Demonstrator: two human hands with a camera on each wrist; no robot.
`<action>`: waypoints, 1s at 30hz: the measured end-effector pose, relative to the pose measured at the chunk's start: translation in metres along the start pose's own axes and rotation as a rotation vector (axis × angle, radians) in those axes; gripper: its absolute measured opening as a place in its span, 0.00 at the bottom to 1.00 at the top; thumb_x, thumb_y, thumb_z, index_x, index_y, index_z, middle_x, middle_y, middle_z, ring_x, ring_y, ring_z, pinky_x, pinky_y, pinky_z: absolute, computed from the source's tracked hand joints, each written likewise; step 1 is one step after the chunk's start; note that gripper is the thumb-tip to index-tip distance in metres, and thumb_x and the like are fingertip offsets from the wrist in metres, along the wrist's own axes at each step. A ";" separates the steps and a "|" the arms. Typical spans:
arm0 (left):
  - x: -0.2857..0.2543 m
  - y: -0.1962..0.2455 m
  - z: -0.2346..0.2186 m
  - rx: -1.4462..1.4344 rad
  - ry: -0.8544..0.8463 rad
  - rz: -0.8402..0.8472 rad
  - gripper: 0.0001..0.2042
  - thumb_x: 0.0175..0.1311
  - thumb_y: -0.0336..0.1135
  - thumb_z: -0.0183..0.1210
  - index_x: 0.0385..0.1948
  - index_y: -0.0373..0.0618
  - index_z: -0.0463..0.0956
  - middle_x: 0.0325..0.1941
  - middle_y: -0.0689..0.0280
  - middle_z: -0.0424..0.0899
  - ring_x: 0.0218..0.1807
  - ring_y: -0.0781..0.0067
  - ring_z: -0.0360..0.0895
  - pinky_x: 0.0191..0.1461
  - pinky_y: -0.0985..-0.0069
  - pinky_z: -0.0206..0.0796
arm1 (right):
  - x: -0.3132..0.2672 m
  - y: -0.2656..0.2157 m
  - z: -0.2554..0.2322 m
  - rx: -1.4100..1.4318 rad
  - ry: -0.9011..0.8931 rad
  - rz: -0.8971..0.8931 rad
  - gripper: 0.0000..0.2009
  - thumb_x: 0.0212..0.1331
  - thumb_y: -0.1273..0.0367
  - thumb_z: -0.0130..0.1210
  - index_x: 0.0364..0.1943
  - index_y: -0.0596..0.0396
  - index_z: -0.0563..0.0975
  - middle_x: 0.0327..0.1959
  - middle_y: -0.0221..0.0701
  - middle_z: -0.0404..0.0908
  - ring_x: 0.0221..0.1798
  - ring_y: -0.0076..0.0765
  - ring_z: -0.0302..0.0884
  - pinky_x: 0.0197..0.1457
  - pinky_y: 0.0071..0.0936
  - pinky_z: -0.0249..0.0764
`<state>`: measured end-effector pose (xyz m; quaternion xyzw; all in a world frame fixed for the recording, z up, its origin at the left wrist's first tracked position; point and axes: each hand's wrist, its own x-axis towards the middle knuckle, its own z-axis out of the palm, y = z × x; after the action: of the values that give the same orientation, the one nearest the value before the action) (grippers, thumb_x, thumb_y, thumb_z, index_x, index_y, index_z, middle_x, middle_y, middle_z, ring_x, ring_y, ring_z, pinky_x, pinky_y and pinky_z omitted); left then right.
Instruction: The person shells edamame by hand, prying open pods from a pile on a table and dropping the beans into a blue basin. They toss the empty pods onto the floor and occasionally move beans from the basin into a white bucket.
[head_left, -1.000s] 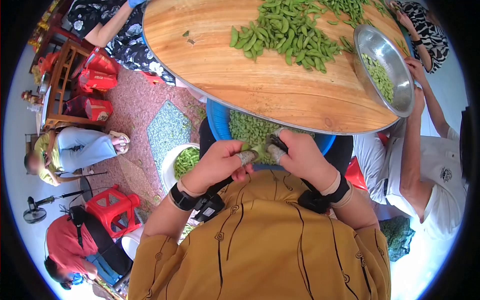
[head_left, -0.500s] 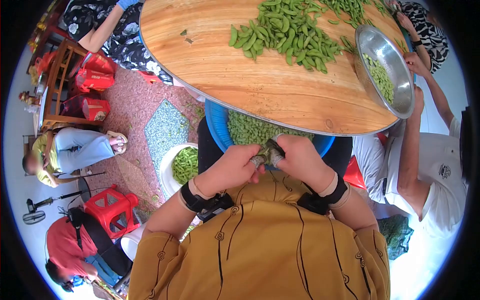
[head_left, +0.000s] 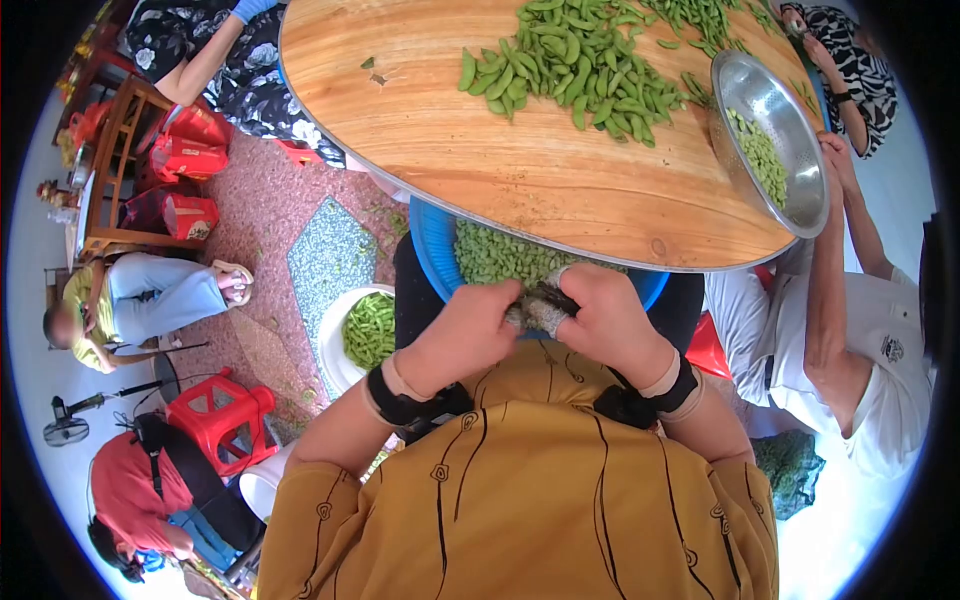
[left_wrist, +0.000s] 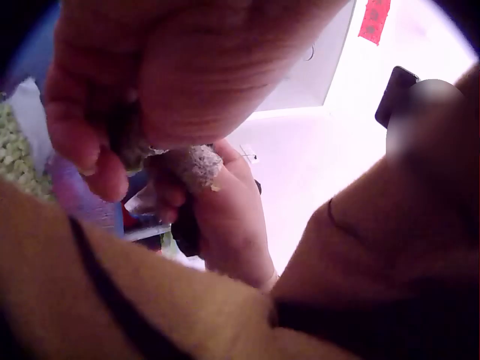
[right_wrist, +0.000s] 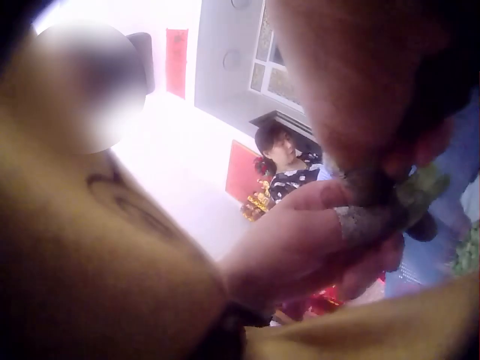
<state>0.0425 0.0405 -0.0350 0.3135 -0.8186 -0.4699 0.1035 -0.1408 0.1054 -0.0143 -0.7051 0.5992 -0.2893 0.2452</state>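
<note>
Over the blue basket (head_left: 433, 245) of shelled green beans (head_left: 500, 252), both hands meet fingertip to fingertip. The left hand (head_left: 465, 330) has its fingers curled and pinches a green pod, seen best in the right wrist view, where the pod (right_wrist: 426, 186) pokes out between the hands. Opposite it, the right hand (head_left: 612, 318) grips at the same pod, with grey wrapping on its thumb and finger. Grey wrapping also shows on the left thumb. The fingers cover most of the pod. In the left wrist view the right hand (left_wrist: 234, 214) lies below the left hand (left_wrist: 202, 67).
The round wooden table (head_left: 420, 110) overhangs the basket and bears a pile of pods (head_left: 590, 75) and a metal colander (head_left: 800, 170) with beans. A white bucket (head_left: 335, 335) of pods stands left of the lap. Several people sit around, one in white at the right.
The left hand has moved right and slightly up against the right hand, and its spread lower fingers are now tucked in. At the right, a neighbour's hand has shifted beside the colander.
</note>
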 end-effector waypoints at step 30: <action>-0.001 0.013 -0.017 -1.070 -0.084 -0.335 0.10 0.68 0.28 0.42 0.44 0.37 0.70 0.30 0.64 0.76 0.26 0.79 0.69 0.28 0.83 0.62 | -0.008 -0.020 -0.027 0.541 -0.150 0.376 0.09 0.53 0.75 0.51 0.39 0.61 0.71 0.25 0.34 0.77 0.23 0.30 0.79 0.27 0.27 0.72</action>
<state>0.0453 0.0337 -0.0151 0.3243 -0.4087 -0.8417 0.1392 -0.1472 0.1168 0.0179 -0.5108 0.6006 -0.3348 0.5160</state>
